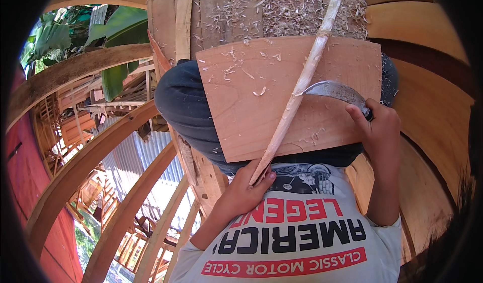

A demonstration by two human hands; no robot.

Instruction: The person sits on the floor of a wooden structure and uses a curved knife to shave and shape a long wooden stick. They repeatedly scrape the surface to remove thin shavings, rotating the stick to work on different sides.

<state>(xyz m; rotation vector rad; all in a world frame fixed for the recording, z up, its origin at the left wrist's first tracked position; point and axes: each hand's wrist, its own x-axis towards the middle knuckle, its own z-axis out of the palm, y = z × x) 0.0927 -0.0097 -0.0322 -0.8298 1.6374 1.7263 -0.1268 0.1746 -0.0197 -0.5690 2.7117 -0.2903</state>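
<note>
A long pale wooden stick (297, 95), peeled and whittled along its length, slants from my lap up past the far edge of the board beneath it. My left hand (247, 188) is closed round its near end. In my right hand (381, 129) is a curved knife (336, 89), gripped by its dark handle. The blade's tip end touches the stick near its middle. Across my thighs rests a flat wooden board (241, 107), with a few curled shavings on it.
Wood shavings (312, 8) cover the planks (214, 16) ahead of me. Curved wooden ribs (90, 182) rise on the left with gaps between them; corrugated metal sheets (163, 157) show below. Curved planking (432, 96) walls the right side. Green leaves (121, 28) hang at the far left.
</note>
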